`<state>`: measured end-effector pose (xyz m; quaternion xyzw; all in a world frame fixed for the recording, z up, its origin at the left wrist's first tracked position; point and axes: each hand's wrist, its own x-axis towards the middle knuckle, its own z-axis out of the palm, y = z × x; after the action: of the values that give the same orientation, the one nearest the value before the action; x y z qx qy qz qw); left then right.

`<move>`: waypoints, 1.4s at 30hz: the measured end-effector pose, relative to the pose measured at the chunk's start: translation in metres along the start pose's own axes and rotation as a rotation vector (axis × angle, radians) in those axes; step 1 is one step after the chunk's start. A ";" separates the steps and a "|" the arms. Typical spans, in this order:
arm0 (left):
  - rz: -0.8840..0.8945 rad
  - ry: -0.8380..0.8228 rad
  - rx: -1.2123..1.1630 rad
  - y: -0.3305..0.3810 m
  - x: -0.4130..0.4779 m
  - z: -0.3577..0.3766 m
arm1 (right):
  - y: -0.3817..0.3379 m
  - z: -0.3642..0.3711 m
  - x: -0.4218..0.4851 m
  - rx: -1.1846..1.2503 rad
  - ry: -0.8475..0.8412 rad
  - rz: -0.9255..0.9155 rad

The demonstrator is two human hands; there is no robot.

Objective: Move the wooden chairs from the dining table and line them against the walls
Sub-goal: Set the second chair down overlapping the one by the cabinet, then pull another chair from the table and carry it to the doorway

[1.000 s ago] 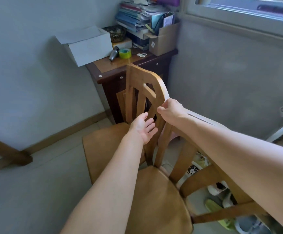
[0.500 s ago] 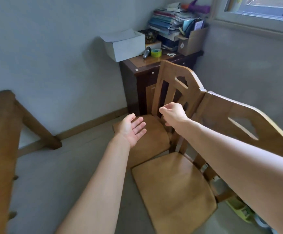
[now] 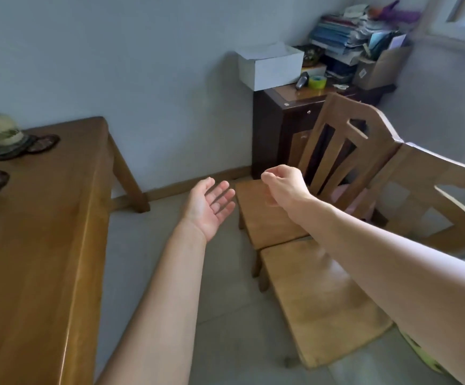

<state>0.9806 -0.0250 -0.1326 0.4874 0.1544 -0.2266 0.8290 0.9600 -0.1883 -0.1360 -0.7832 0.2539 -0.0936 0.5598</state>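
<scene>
Two chairs (image 3: 322, 301) are standing lined by the wall, while the left hand (image 3: 211, 204) is hanging open and the right hand (image 3: 284, 187) is curling loosely, both holding nothing.

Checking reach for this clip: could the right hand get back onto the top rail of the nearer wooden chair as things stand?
Probably yes. The right hand, loosely curled and empty, hangs in open air beside the nearer wooden chair; nothing lies between it and the top rail.

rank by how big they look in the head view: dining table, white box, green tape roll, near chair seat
1. dining table
2. near chair seat, enlarged by closeness to the camera
3. white box
4. green tape roll
</scene>
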 end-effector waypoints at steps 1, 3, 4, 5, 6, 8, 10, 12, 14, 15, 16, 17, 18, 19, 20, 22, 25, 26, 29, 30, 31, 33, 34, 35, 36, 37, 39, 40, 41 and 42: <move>0.019 0.021 -0.001 0.003 -0.007 -0.009 | -0.003 0.004 -0.008 -0.005 -0.017 -0.020; 0.059 0.074 0.003 0.009 -0.025 -0.030 | -0.008 0.012 -0.026 0.008 -0.057 -0.044; 0.082 0.100 0.001 0.011 -0.037 -0.041 | -0.010 0.015 -0.037 0.022 -0.080 -0.049; 0.101 0.118 -0.003 0.012 -0.048 -0.050 | -0.011 0.017 -0.047 0.039 -0.096 -0.049; 0.122 0.133 -0.008 0.013 -0.060 -0.058 | -0.012 0.019 -0.056 0.056 -0.111 -0.047; 0.178 0.161 -0.016 0.014 -0.089 -0.073 | -0.015 0.022 -0.080 0.100 -0.152 -0.051; 0.236 0.184 -0.019 0.013 -0.120 -0.086 | -0.020 0.023 -0.105 0.146 -0.198 -0.069; 0.285 0.193 -0.029 0.009 -0.153 -0.100 | -0.028 0.022 -0.133 0.167 -0.229 -0.102; 0.324 0.203 -0.041 0.004 -0.187 -0.116 | -0.038 0.019 -0.159 0.185 -0.256 -0.149; 0.339 0.215 -0.049 0.001 -0.204 -0.124 | -0.044 0.018 -0.172 0.193 -0.275 -0.170; 0.348 0.231 -0.057 -0.002 -0.221 -0.132 | -0.049 0.018 -0.186 0.202 -0.296 -0.186; 0.352 0.245 -0.065 -0.004 -0.236 -0.139 | -0.053 0.018 -0.198 0.213 -0.318 -0.196; 0.357 0.261 -0.075 -0.006 -0.252 -0.146 | -0.057 0.021 -0.212 0.225 -0.344 -0.202; 0.362 0.273 -0.088 -0.006 -0.266 -0.153 | -0.061 0.024 -0.225 0.233 -0.371 -0.209; 0.373 0.287 -0.105 -0.006 -0.281 -0.161 | -0.064 0.030 -0.238 0.237 -0.406 -0.221; 0.408 0.328 -0.131 -0.005 -0.311 -0.179 | -0.072 0.047 -0.265 0.238 -0.479 -0.247; 0.481 0.417 -0.149 0.000 -0.357 -0.217 | -0.086 0.083 -0.311 0.260 -0.585 -0.266; 0.505 0.443 -0.157 0.003 -0.369 -0.230 | -0.090 0.095 -0.325 0.276 -0.612 -0.271; 0.577 0.510 -0.184 0.013 -0.409 -0.280 | -0.103 0.139 -0.372 0.312 -0.699 -0.296; 0.601 0.529 -0.193 0.017 -0.422 -0.298 | -0.106 0.154 -0.388 0.326 -0.731 -0.298; 0.624 0.548 -0.193 0.020 -0.435 -0.317 | -0.110 0.171 -0.405 0.340 -0.765 -0.297; 0.663 0.576 -0.206 0.028 -0.460 -0.354 | -0.118 0.204 -0.438 0.364 -0.830 -0.297; 0.682 0.595 -0.212 0.032 -0.475 -0.373 | -0.122 0.222 -0.455 0.369 -0.857 -0.298; 0.702 0.625 -0.208 0.038 -0.492 -0.397 | -0.126 0.244 -0.478 0.372 -0.886 -0.294; 0.717 0.652 -0.215 0.043 -0.506 -0.417 | -0.130 0.263 -0.497 0.367 -0.911 -0.293; 0.728 0.683 -0.222 0.048 -0.520 -0.438 | -0.134 0.281 -0.517 0.371 -0.944 -0.289; 0.752 0.744 -0.238 0.058 -0.558 -0.488 | -0.142 0.330 -0.567 0.370 -1.023 -0.275; 0.749 0.750 -0.236 0.061 -0.567 -0.502 | -0.145 0.343 -0.582 0.366 -1.040 -0.268; 0.743 0.761 -0.241 0.065 -0.579 -0.518 | -0.147 0.358 -0.598 0.368 -1.062 -0.269; 0.741 0.779 -0.246 0.068 -0.592 -0.536 | -0.150 0.375 -0.616 0.367 -1.085 -0.265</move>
<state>0.4950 0.6077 -0.0555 0.4566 0.2931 0.2971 0.7857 0.6393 0.4691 -0.0460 -0.6346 -0.1895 0.2092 0.7194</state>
